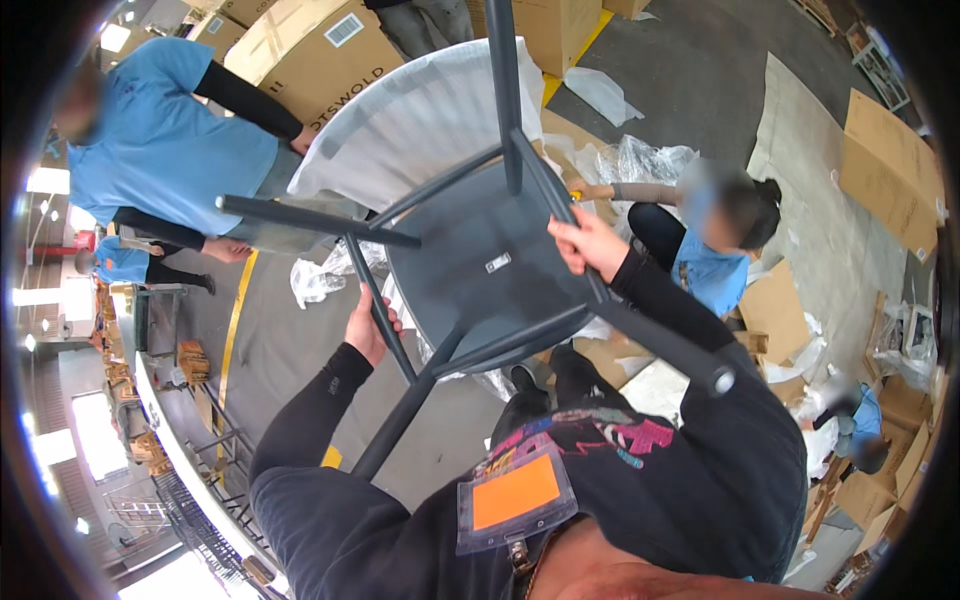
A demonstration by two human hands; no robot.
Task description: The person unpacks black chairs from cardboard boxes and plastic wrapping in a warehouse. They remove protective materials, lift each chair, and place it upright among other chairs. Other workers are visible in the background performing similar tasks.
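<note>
A dark grey chair (450, 255) is held up in front of me, tipped so that its underside and legs face me. My left hand (370, 326) is closed around a stretcher bar on the chair's left side. On the other side, my right hand (590, 243) grips the right-hand bar near the seat edge. A small white label (498, 263) sits in the middle of the seat's underside. White wrapping (400, 120) spreads behind the chair's far side; whether it is attached to the chair I cannot tell.
A person in a blue shirt (170, 140) stands at the left, close to the wrapping. Another person (712, 240) crouches at the right, one arm toward the chair. Large cardboard boxes (345, 60) stand at the back. Clear plastic (645, 160) and cardboard sheets (775, 315) litter the floor.
</note>
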